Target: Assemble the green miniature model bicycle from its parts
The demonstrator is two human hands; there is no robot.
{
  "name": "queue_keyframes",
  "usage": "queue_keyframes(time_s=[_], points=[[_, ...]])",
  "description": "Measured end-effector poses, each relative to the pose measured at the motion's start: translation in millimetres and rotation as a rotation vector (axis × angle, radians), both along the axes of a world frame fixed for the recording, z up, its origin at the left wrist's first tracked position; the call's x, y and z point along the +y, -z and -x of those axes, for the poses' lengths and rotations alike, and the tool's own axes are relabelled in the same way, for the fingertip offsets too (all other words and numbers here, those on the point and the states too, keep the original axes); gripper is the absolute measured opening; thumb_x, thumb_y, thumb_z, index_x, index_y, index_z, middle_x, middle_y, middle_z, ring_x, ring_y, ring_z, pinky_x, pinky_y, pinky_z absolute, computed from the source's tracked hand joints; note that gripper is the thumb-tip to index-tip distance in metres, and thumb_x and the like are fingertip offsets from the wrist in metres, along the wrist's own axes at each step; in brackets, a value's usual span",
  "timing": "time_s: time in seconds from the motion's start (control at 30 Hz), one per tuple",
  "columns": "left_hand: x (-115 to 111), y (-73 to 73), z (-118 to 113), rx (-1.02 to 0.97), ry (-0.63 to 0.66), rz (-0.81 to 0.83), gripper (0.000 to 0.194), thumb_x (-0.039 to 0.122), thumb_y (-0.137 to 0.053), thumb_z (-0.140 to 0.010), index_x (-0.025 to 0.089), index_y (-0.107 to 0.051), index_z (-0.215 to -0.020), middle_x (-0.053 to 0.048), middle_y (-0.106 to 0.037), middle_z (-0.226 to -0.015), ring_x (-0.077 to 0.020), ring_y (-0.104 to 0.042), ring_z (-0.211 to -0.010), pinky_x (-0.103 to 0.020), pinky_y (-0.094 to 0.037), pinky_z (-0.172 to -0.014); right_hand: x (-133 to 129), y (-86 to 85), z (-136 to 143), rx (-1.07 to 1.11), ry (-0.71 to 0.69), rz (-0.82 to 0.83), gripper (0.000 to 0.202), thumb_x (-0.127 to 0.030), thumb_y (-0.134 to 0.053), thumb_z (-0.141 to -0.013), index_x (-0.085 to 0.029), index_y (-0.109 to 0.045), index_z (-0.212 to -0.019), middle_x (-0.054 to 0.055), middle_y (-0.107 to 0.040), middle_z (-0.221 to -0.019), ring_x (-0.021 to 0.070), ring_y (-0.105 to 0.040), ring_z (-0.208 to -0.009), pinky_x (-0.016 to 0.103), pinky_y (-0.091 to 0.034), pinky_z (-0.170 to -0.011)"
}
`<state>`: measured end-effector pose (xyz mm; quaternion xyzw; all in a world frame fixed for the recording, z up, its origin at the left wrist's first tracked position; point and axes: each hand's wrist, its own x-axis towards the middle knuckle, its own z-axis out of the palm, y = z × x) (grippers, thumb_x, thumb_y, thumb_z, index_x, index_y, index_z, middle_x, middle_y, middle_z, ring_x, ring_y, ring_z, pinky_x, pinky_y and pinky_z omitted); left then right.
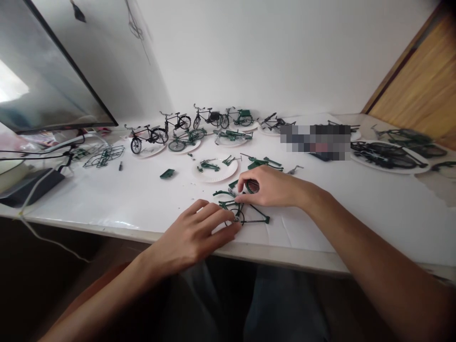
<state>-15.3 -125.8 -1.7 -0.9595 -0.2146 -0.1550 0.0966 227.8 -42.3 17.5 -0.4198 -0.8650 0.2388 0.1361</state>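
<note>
A green model bicycle (pixel 252 216), partly assembled, lies at the table's front edge with a wheel at its near left side. My left hand (pixel 203 228) curls over that side, thumb and fingertips closed at the wheel. From the right, my right hand (pixel 269 187) pinches at the upper part of the frame with thumb and index finger. The exact small part between its fingertips is hard to make out. Just behind my right fingers, a loose wheel (pixel 252 185) shows, partly covered by the hand.
Behind my hands is a paper plate (pixel 213 179) with green bicycle parts. Finished model bicycles (pixel 149 136) line the wall. A green box-like piece (pixel 167 174) lies left of the plate. Black model frames fill another plate (pixel 420 166) at right. A monitor (pixel 53 71) leans over the left side.
</note>
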Motion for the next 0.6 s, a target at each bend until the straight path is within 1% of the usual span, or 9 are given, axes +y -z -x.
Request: queue_keyframes(time_s=[0.13, 0.23, 0.3, 0.37, 0.43, 0.5, 0.6], points=[[4.4, 6.1, 2.2, -0.158, -0.125, 0.121, 0.022, 0.016, -0.056, -0.098, 0.018, -0.058, -0.120, -0.008, -0.064, -0.118, -0.0212, -0.057, -0.106, -0.037, -0.046, -0.091, -1.5, -1.1, 0.8, 0.000, 0.010, -0.004, 0.025, -0.046, -0.070, -0.081, -0.022, -0.070, -0.087, 0.003, -0.072, -0.090, 0.0163, -0.059, -0.069, 0.028, -0.038, -0.060], [6.9, 11.5, 0.0, -0.296, -0.277, 0.246, 0.018, 0.018, -0.055, -0.099, 0.019, -0.057, -0.117, -0.008, -0.063, -0.117, -0.0207, -0.058, -0.108, -0.037, -0.046, -0.093, -2.2, -1.3, 0.6, 0.001, 0.016, -0.011, 0.026, -0.047, -0.070, -0.081, -0.022, -0.070, -0.089, 0.003, -0.072, -0.091, 0.0158, -0.059, -0.069, 0.028, -0.038, -0.059], [7.0, 14.2, -2.6, -0.387, -0.406, 0.365, 0.016, 0.021, -0.055, -0.098, 0.020, -0.058, -0.114, -0.006, -0.065, -0.108, -0.0196, -0.059, -0.099, -0.037, -0.048, -0.090, -2.3, -1.4, 0.3, 0.005, 0.012, -0.014, 0.025, -0.047, -0.069, -0.082, -0.023, -0.070, -0.088, 0.003, -0.072, -0.092, 0.0156, -0.059, -0.070, 0.028, -0.037, -0.059], [6.3, 15.7, -5.4, -0.467, -0.501, 0.469, 0.015, 0.023, -0.057, -0.096, 0.021, -0.058, -0.111, -0.003, -0.065, -0.098, -0.0183, -0.060, -0.089, -0.035, -0.049, -0.084, -2.1, -1.2, 0.1, 0.006, 0.004, -0.020, 0.023, -0.046, -0.068, -0.082, -0.023, -0.070, -0.087, 0.002, -0.072, -0.089, 0.0152, -0.058, -0.069, 0.028, -0.036, -0.059], [5.7, 16.3, -8.2, -0.524, -0.540, 0.562, 0.021, 0.025, -0.061, -0.093, 0.022, -0.057, -0.113, -0.003, -0.066, -0.096, -0.0170, -0.059, -0.083, -0.033, -0.049, -0.079, -1.4, -0.8, 0.2, 0.000, 0.001, -0.024, 0.023, -0.046, -0.068, -0.083, -0.023, -0.071, -0.086, 0.002, -0.071, -0.084, 0.0143, -0.056, -0.065, 0.028, -0.035, -0.058], [5.5, 16.7, -11.3, -0.560, -0.541, 0.634, 0.030, 0.026, -0.065, -0.090, 0.022, -0.054, -0.117, -0.003, -0.066, -0.098, -0.0159, -0.058, -0.080, -0.031, -0.049, -0.075, -0.4, -0.1, 0.5, -0.009, -0.002, -0.029, 0.025, -0.047, -0.068, -0.083, -0.023, -0.072, -0.087, 0.001, -0.070, -0.080, 0.0137, -0.054, -0.061, 0.029, -0.033, -0.057], [6.3, 17.6, -16.5, -0.578, -0.551, 0.680, 0.038, 0.025, -0.069, -0.085, 0.023, -0.054, -0.120, -0.002, -0.067, -0.096, -0.0147, -0.057, -0.075, -0.028, -0.048, -0.069, 1.1, 1.0, 0.9, -0.017, -0.006, -0.045, 0.029, -0.051, -0.069, -0.082, -0.024, -0.074, -0.092, 0.001, -0.070, -0.080, 0.0147, -0.054, -0.062, 0.029, -0.033, -0.058]])
